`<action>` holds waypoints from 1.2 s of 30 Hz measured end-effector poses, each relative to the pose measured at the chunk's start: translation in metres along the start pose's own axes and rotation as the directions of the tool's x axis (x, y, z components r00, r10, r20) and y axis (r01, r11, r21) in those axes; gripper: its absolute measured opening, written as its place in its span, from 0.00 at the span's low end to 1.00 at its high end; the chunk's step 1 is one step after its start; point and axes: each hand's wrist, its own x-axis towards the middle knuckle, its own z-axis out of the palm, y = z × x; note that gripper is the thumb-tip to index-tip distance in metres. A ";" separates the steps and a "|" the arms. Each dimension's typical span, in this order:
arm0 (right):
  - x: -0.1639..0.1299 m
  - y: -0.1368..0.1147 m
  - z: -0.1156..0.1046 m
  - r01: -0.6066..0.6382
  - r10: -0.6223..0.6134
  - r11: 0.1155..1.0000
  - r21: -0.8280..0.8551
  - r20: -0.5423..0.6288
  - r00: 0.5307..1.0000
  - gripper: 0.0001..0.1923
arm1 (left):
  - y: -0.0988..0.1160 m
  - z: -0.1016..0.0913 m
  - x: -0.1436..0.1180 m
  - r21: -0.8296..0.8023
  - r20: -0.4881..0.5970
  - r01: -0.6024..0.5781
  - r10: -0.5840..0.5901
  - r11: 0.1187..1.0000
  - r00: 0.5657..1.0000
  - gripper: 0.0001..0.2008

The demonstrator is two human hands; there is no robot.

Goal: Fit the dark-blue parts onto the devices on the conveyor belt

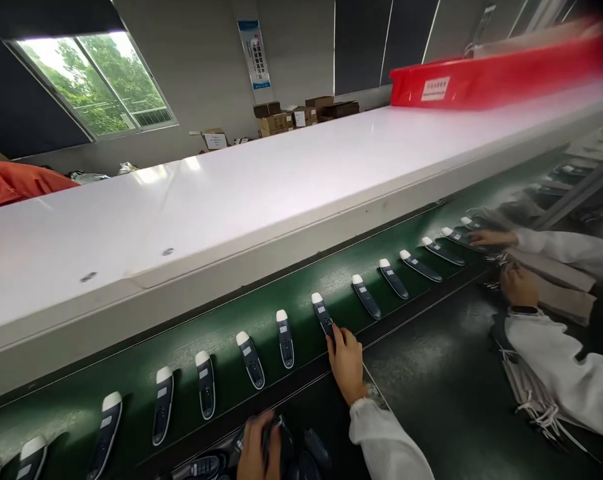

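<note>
On the green belt [179, 350], our white-tipped device [320, 310] slants away leftward, its near end touching our right hand [346, 363], grip unclear; our farther, blurred left hand [251, 448] grasps a dark part [266, 441].

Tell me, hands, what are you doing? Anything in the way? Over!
Right hand at the near end of a white-tipped device on the green belt. Left hand blurred, by dark parts; grip unclear. Neighbouring devices spaced apart, none blocking.
</note>
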 end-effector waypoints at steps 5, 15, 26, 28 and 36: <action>0.012 0.013 0.016 0.020 -0.019 0.999 -0.034 0.053 0.998 0.19 | 0.036 0.123 0.157 -0.042 0.234 0.289 -0.271 0.957 0.934 0.23; 0.010 0.030 0.006 0.128 -0.123 0.992 -0.012 0.222 0.967 0.21 | 0.044 0.206 0.230 0.148 0.475 0.223 -0.267 0.964 0.838 0.17; -0.003 0.000 -0.059 -0.182 -0.040 0.845 0.504 0.398 0.917 0.25 | 0.062 0.112 0.143 -0.291 0.243 0.424 -0.362 0.858 0.900 0.25; -0.030 -0.020 -0.079 -0.392 -0.075 0.658 0.643 0.574 0.815 0.25 | 0.064 0.088 0.089 -0.459 0.344 0.631 -0.530 0.625 0.775 0.28; -0.090 -0.079 -0.100 -0.981 -0.180 -0.196 0.013 0.982 0.049 0.30 | -0.002 0.041 -0.040 -0.330 0.209 0.055 0.016 0.942 0.978 0.15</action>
